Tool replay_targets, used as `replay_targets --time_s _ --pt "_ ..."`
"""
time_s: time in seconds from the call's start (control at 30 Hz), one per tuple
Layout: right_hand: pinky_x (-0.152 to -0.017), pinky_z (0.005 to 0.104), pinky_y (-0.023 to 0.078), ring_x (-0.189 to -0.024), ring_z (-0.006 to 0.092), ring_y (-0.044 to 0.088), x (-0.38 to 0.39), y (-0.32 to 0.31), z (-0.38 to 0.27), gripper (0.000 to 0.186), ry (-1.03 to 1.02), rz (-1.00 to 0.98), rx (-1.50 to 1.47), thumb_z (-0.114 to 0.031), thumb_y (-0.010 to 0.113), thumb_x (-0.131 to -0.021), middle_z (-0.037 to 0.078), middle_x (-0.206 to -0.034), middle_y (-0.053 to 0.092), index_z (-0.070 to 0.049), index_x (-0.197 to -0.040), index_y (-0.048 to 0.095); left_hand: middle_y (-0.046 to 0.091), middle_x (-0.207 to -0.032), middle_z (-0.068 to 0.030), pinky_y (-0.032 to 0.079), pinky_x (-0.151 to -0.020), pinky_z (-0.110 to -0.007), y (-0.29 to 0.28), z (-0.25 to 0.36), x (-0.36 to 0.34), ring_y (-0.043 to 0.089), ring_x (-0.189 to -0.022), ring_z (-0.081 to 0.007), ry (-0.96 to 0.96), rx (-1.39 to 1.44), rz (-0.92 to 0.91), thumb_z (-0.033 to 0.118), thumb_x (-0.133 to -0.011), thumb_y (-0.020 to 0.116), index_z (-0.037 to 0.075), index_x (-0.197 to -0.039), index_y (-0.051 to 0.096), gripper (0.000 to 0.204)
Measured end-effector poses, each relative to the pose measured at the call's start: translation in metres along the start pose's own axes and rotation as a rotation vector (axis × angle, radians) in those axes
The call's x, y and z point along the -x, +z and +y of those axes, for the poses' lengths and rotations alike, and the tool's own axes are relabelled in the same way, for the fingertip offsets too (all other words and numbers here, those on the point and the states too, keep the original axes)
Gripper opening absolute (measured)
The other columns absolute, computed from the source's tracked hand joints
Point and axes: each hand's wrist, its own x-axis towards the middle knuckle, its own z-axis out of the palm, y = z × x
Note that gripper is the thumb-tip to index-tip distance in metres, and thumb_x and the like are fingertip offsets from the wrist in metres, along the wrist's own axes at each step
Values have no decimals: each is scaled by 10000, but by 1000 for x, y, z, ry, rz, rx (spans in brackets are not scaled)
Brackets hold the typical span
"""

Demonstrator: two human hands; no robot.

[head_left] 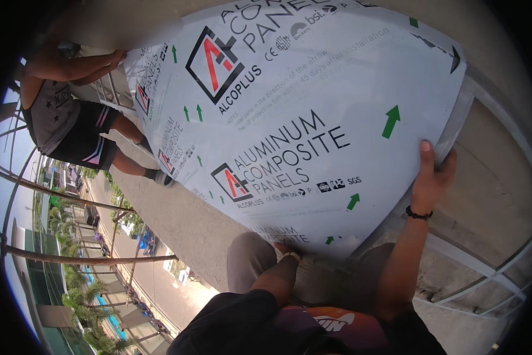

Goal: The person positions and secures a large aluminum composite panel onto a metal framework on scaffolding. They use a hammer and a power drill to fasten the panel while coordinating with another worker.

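A large, thin white cladding panel [331, 171], covered in printed film with green arrows and red and black logos, slants across the view in front of me. My right hand [434, 174] grips its right edge, thumb lying on the printed face and fingers wrapped behind. Down by my knee, my left hand [285, 248] is at the panel's lower edge. Its fingers are mostly hidden by the panel, but it appears closed on that edge. A co-worker's hand [117, 57] holds the far left side of the panel.
The co-worker [70, 112] stands at the left on a concrete ledge [177, 213]. Beyond it, bamboo scaffold poles [88, 257] cross above a street far below. To the right, a metal frame [484, 269] runs along the grey wall [484, 154].
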Motion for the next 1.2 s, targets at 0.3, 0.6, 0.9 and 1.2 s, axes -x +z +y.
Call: replay_targets --time_s 0.3,0.6,0.9,1.2 --pt "-856 342 531 -957 199 648 -2 -5 3 579 -13 -15 -74 -298 865 -831 147 -1066 682 49 -1203 587 294 -1692 -27 205 -1242 -601 91 19 79 266 -1536 -357 -250 93 -58 882 -868 188 242 -1615 353 997" --pt "-804 341 557 -903 188 679 -1 -3 -2 575 -38 1 -116 -274 880 -816 143 -1010 709 30 -1201 581 316 -1681 -54 206 -1230 -635 107 29 94 267 -1538 -356 -302 143 -2 859 -896 187 220 -1599 381 970" --pt "-932 353 506 -1010 209 640 -8 -19 13 574 -41 -84 -224 -439 674 -958 137 -1100 688 54 -1239 584 376 -1648 -46 268 -1203 -638 94 27 82 324 -1508 -368 -267 -10 -86 855 -882 181 251 -1585 406 953" --pt "-1118 416 375 -1218 282 529 -5 -17 21 930 152 -78 -457 -742 303 -1011 243 -1379 580 84 -1346 571 408 -1625 -46 314 -1184 -631 98 20 84 369 -1478 -364 -248 -43 -80 863 -873 179 245 -1565 438 963"
